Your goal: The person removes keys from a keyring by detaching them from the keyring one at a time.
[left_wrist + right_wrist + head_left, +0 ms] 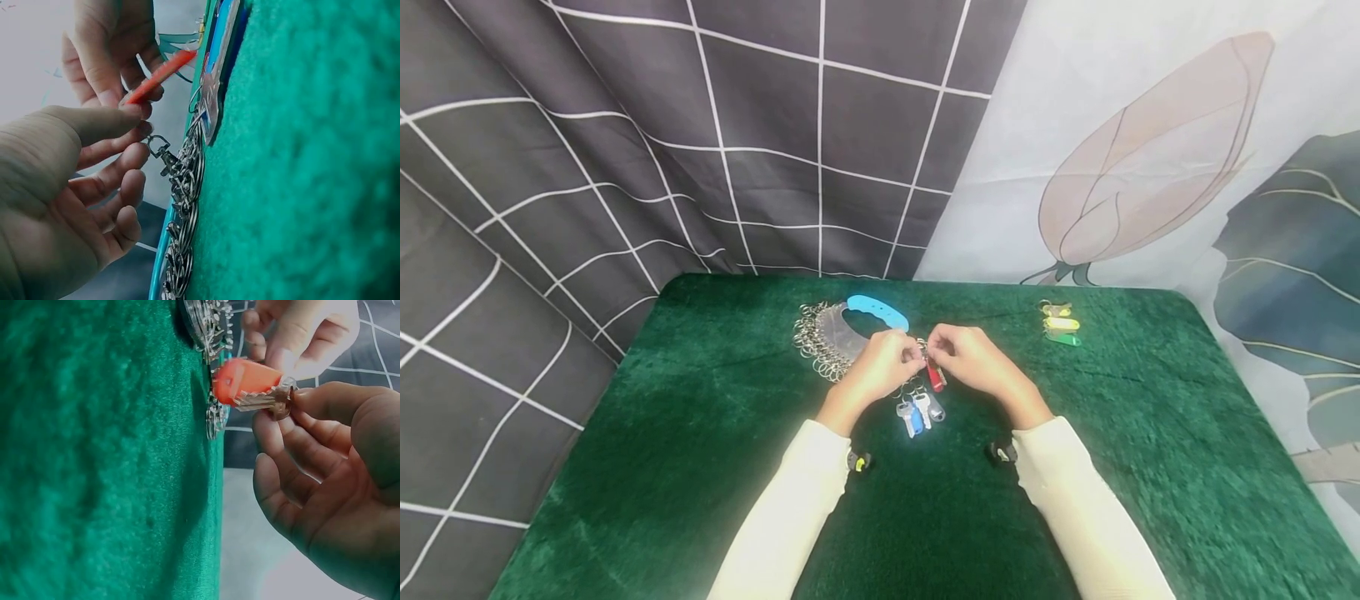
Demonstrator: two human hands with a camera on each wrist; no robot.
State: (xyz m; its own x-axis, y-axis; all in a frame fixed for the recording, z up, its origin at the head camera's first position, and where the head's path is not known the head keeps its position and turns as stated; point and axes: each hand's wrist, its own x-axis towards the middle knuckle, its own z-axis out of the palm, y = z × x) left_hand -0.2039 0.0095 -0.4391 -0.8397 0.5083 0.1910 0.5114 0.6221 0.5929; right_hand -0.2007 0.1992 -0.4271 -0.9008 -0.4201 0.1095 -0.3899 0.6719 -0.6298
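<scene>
Both hands meet over the right end of a key holder, a clear curved plate (844,335) with a blue handle (878,312) and a fringe of metal rings (811,343). My left hand (889,360) pinches a small key ring between thumb and index finger, beside a metal clasp (164,156). From the other side, my right hand (967,350) pinches the same key ring, by the head of a key (259,400). A red key tag (250,380) hangs with that key between the hands. The fingertips partly hide the ring.
Below the hands, a blue tag (917,420), a grey tag (936,409) and silver keys (922,406) lie on the green cloth (715,450). Farther right lie a yellow tag (1063,323) and a green tag (1064,339). A grid-patterned curtain (760,108) hangs behind the table.
</scene>
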